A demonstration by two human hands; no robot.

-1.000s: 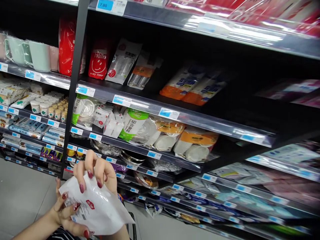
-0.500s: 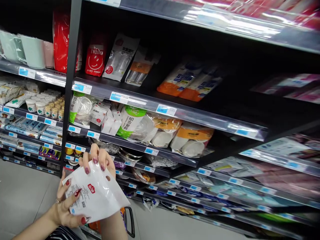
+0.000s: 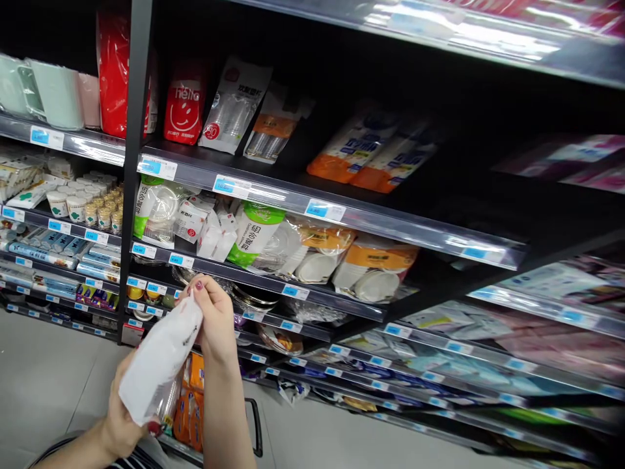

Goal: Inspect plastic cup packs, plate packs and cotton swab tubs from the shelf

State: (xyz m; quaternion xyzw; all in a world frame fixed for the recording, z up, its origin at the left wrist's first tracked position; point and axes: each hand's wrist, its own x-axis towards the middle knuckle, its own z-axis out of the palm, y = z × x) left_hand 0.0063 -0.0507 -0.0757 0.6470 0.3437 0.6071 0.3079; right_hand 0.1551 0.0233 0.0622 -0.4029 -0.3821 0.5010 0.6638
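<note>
Both of my hands hold a white plastic packet [image 3: 159,361] tilted in front of the shelves. My left hand [image 3: 122,407] is wrapped around its lower left side, with the thumb at the bottom edge. At the upper end, my right hand [image 3: 215,316] pinches the packet's corner between thumb and fingers. Small dark print shows near that corner, too foreshortened to read. Beneath the packet, between my forearms, lie orange packages [image 3: 189,417] in what looks like a basket with a black handle [image 3: 256,426]. A clear ribbed item shows beside the packet's lower edge; whose it is I cannot tell.
A tall dark shelf unit [image 3: 137,85] with several levels faces me. It bears a red hello pack [image 3: 183,114], bags of disposable cups [image 3: 237,107], packs of clear containers [image 3: 258,241] and toothpick jars [image 3: 102,212]. Grey floor tiles [image 3: 43,378] lie below.
The packet has turned from its printed face toward a narrower white side. My right hand has shifted from its top edge to a pinch on the corner. Orange packages below are now more visible.
</note>
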